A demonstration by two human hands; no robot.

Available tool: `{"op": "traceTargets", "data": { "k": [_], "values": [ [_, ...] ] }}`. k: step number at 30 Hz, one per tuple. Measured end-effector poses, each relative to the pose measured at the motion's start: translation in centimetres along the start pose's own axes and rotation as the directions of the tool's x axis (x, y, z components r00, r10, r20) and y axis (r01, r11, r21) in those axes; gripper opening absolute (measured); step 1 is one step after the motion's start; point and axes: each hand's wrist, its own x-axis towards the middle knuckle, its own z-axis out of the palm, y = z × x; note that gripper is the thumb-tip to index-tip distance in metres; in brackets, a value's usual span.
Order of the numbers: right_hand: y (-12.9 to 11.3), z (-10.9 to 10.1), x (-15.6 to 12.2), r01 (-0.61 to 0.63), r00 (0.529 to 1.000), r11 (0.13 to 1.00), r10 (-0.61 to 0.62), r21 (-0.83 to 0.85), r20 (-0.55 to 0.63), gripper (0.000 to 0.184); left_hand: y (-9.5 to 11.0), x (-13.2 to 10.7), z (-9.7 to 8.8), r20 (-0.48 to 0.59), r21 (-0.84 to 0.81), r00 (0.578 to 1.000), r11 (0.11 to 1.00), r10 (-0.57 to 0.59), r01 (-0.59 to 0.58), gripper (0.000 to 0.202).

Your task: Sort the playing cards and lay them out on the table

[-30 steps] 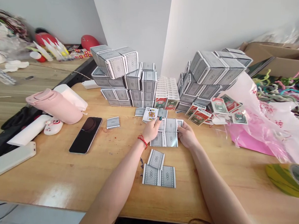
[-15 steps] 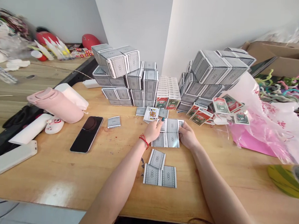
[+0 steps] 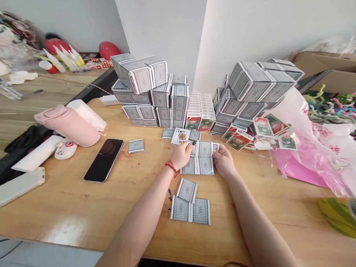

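Observation:
Between my two hands is a panel of grey-backed playing cards [image 3: 205,150], laid edge to edge with its lower half tilted toward me. My left hand [image 3: 182,153], with a red string on the wrist, pinches its left edge, thumb on top. On the right edge, my right hand [image 3: 223,159] grips with its fingers partly hidden. Just behind my left hand lies a face-up king card [image 3: 180,135] over other cards. Nearer me rest a single folded card [image 3: 187,190] and a joined card pair [image 3: 190,210].
Folded-card blocks are stacked at the left back [image 3: 150,97] and right back [image 3: 250,89], with card boxes [image 3: 236,138] beside them. A phone [image 3: 104,160], a pink bottle [image 3: 68,124] and a small card piece [image 3: 136,145] lie left. Yellow tape [image 3: 341,215] sits far right.
Hardly anything differs. Both hands keep their hold on the card panel, which has tilted very slightly, and the camera view has shifted a little.

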Motion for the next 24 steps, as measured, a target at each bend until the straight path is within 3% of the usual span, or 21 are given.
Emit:
{"op": "traceTargets", "data": {
  "k": [8,16,24],
  "values": [
    [0.75,-0.59,0.42,0.048,0.999,0.998,-0.047,0.035,-0.008,0.024,-0.27,0.17,-0.54,-0.076,0.08,0.997,0.997,-0.004,0.01,0.04],
    [0.27,-0.44,0.35,-0.006,1.0,0.996,0.008,0.084,-0.017,0.026,-0.05,0.22,-0.34,-0.082,0.034,0.996,0.999,-0.025,0.027,0.042],
    [0.08,-0.12,0.24,0.004,0.999,0.996,0.0,0.09,-0.042,0.024,-0.35,0.14,-0.52,-0.114,0.124,0.992,0.991,0.059,-0.045,0.04]
  ]
}}
